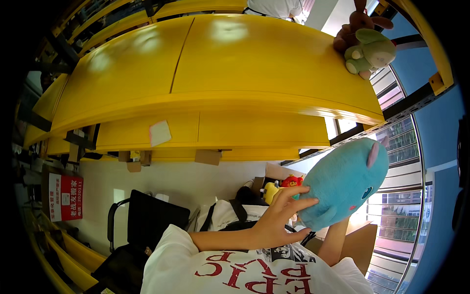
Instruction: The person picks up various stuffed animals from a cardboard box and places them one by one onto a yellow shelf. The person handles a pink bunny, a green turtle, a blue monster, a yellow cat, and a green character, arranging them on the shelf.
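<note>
A plump light-blue plush toy (341,183) with small pinkish ears and an embroidered eye is held up at the right, tilted. My left hand (288,211) comes from the left with its fingers spread; its fingertips and thumb are at the toy's lower end. My right forearm (334,239) rises behind the toy, which hides my right hand. At the far right end of the yellow shelf (257,62) sit a green plush toy (371,53) and a brown long-eared plush toy (352,29).
Below the shelf are lower yellow shelves with a pale paper piece (160,133). Behind my left hand are a yellow plush toy (271,191) and a red one (292,180) by a cardboard box. A black chair (154,220) stands left. Another person (273,7) is beyond the shelf.
</note>
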Demonstrator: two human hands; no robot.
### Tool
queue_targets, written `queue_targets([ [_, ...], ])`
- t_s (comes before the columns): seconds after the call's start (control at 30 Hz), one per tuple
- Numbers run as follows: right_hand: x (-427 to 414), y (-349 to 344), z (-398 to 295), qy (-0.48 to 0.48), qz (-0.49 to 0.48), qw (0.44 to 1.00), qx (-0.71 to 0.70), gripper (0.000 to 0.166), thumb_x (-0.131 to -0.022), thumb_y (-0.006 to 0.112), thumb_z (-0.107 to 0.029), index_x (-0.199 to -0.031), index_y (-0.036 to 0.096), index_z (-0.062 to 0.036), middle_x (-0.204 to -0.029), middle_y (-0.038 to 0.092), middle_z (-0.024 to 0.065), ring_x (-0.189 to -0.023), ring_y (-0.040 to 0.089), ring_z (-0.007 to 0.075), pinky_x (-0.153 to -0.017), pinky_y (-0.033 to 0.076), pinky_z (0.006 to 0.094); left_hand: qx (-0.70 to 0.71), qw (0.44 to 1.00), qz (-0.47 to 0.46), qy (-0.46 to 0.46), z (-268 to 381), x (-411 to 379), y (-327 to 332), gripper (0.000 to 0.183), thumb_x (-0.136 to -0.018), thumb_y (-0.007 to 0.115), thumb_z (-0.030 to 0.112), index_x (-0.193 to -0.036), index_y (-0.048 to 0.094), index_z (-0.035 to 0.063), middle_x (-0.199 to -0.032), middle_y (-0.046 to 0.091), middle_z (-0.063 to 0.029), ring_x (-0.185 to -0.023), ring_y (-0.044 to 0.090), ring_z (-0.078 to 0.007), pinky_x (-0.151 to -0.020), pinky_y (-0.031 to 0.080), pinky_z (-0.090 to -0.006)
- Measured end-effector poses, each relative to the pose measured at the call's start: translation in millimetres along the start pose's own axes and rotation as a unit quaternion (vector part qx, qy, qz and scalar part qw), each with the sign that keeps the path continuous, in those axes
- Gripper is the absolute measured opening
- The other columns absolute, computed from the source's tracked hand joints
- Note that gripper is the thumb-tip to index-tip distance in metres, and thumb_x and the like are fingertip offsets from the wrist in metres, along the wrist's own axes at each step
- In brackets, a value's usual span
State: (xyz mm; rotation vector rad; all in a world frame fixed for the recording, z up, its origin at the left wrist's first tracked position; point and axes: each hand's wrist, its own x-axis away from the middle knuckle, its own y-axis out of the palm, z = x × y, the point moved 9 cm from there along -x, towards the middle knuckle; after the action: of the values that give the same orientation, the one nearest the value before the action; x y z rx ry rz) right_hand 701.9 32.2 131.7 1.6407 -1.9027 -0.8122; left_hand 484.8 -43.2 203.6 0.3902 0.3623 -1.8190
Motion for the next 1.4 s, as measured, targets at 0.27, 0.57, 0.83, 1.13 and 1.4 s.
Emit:
queue_targets([
  [0.27, 36, -4, 48, 0.083, 0.050, 0.990, -0.102, 0.066, -0.087, 0.038, -0.055, -0.140, 0.013, -0.0238, -0.133, 0.036, 0.0159, -0.115, 0.047, 0.0311, -0.087, 0.049, 0.0475, -0.042, 0.997, 0.060, -0.034, 16, 76, -13, 0.057, -0.065, 0.074, 0.008, -0.116, 0.048, 0.0093, -0.122, 0.034, -0.0136, -0.106, 0.043, -0.0272, -0.086, 0.041, -0.0351],
  [0.57, 74, 18, 62, 0.071, -0.059, 0.996, 0.014, 0.067, -0.087, 0.044, -0.049, -0.140, 0.012, -0.0227, -0.132, 0.037, 0.0149, -0.117, 0.045, 0.0285, -0.090, 0.048, 0.0425, -0.075, 0.993, 0.080, -0.048, 33, 126, -13, 0.054, -0.068, 0.073, 0.014, -0.116, 0.049, 0.0091, -0.119, 0.037, -0.0134, -0.106, 0.042, -0.0276, -0.085, 0.041, -0.0344],
  [0.83, 97, 27, 67, 0.083, -0.080, 0.993, -0.039, 0.072, -0.083, 0.048, -0.047, -0.141, 0.012, -0.0213, -0.131, 0.037, 0.0148, -0.116, 0.045, 0.0281, -0.091, 0.046, 0.0423, -0.087, 0.991, 0.095, -0.034, 49, 142, -9, 0.054, -0.066, 0.072, 0.010, -0.116, 0.051, 0.0109, -0.116, 0.039, -0.0129, -0.103, 0.043, -0.0275, -0.084, 0.041, -0.0338],
  [1.13, 123, 4, 43, 0.055, -0.049, 0.997, -0.027, 0.078, -0.079, 0.053, -0.046, -0.141, 0.012, -0.0197, -0.131, 0.037, 0.0146, -0.115, 0.045, 0.0276, -0.092, 0.044, 0.0421, -0.024, 0.998, -0.040, -0.051, 33, 135, 34, 0.038, -0.072, 0.066, 0.007, -0.109, 0.055, 0.0084, -0.102, 0.046, -0.0096, -0.094, 0.048, -0.0242, -0.081, 0.042, -0.0320],
  [1.4, 165, -72, 13, 0.020, 0.076, 0.997, -0.013, 0.084, -0.076, 0.058, -0.044, -0.141, 0.012, -0.0183, -0.130, 0.037, 0.0144, -0.114, 0.045, 0.0272, -0.094, 0.042, 0.0419, -0.051, 0.971, -0.079, -0.219, -151, 109, 63, 0.015, -0.079, 0.058, 0.008, -0.092, 0.054, 0.0030, -0.085, 0.053, -0.0089, -0.074, 0.054, -0.0193, -0.068, 0.046, -0.0278],
])
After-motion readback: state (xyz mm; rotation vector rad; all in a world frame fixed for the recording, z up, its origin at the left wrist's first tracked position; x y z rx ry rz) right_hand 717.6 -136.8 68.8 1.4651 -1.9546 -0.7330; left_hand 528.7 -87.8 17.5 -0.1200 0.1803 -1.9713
